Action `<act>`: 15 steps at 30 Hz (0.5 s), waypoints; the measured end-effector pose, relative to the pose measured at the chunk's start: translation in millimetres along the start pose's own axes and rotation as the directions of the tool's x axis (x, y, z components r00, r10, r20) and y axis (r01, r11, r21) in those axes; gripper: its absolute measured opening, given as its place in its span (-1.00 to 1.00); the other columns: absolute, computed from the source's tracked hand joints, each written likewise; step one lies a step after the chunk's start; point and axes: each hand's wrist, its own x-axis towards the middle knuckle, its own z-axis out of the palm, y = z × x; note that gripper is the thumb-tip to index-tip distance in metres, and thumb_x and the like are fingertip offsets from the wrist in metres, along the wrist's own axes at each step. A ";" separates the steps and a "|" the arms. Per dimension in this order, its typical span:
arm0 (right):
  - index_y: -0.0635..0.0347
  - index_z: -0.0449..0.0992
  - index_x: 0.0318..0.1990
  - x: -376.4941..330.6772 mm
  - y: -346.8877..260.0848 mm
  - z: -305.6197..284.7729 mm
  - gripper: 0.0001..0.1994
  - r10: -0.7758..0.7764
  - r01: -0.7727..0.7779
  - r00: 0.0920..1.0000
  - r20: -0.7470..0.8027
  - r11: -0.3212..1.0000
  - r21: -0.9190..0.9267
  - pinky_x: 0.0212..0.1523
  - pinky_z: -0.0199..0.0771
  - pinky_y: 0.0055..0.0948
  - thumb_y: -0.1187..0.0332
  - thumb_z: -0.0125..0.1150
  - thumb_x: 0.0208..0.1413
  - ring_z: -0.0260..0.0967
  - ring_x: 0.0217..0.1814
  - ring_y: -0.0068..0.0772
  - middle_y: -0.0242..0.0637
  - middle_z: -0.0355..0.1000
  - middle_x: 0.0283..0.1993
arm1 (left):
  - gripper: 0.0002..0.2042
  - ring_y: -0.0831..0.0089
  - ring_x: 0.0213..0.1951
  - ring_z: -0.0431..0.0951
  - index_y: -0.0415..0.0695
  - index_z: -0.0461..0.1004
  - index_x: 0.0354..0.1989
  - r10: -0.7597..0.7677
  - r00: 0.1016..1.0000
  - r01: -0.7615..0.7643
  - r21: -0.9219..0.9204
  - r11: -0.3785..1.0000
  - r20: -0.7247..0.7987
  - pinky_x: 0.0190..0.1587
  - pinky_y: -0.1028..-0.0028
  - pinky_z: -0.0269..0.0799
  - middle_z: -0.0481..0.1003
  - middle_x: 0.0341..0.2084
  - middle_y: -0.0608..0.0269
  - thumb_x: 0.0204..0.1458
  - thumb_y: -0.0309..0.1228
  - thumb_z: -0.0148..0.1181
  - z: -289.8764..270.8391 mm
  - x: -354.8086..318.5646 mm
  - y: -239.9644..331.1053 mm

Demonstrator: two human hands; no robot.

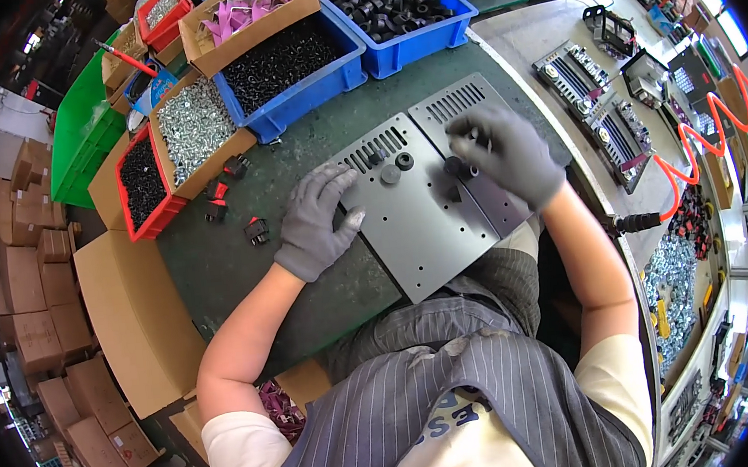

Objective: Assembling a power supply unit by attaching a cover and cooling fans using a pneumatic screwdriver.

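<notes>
Two dark grey metal panels with vent slots and small holes lie side by side on the bench; the left panel is next to the right panel. My left hand, in a grey glove, rests at the left panel's left edge with its fingers apart and nothing in them. Over the right panel, my gloved right hand has curled, pinched fingers; what they hold, if anything, is hidden. Close below its fingertips is a black knob-like piece. On the left panel sit a round black cap and a black ring-shaped piece.
Loose black-and-red switches lie left of my left hand. Beyond are a blue bin of small black parts, a box of silver screws, and a blue bin of black knobs. At right, a coiled orange air hose hangs beside assembled units.
</notes>
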 end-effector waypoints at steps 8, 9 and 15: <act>0.03 0.49 -0.25 -61.8 14.1 40.3 -0.82 -0.019 0.010 0.992 -0.123 0.997 -0.075 -0.15 0.36 -0.22 0.30 0.16 -0.06 0.32 -0.09 -0.07 -0.16 0.31 -0.05 | -0.60 0.09 0.06 0.30 -0.14 0.35 -0.04 -0.007 1.000 0.006 0.039 0.999 0.016 0.14 0.19 0.17 0.35 -0.07 0.08 -0.09 -0.29 0.12 -0.5 4.0 1.8; 0.05 0.48 -0.24 -59.5 15.8 41.9 -0.82 -0.033 0.019 0.984 -0.173 0.997 -0.081 -0.15 0.36 -0.22 0.32 0.15 -0.05 0.32 -0.10 -0.07 -0.15 0.31 -0.05 | -0.61 0.10 0.06 0.30 -0.13 0.36 -0.05 0.000 1.000 -0.001 0.041 0.999 0.019 0.13 0.20 0.18 0.36 -0.08 0.09 -0.10 -0.30 0.12 -1.0 5.2 2.9; 0.09 0.47 -0.23 -49.1 23.4 41.0 -0.80 -0.135 0.099 0.959 -0.249 0.983 -0.152 -0.21 0.37 -0.24 0.43 0.13 -0.08 0.34 -0.16 -0.17 -0.30 0.41 -0.17 | -0.64 0.14 -0.06 0.37 -0.09 0.43 -0.11 -0.041 0.994 0.051 0.091 0.995 -0.103 0.01 0.23 0.27 0.41 -0.20 0.14 -0.13 -0.28 0.17 -1.8 3.6 9.1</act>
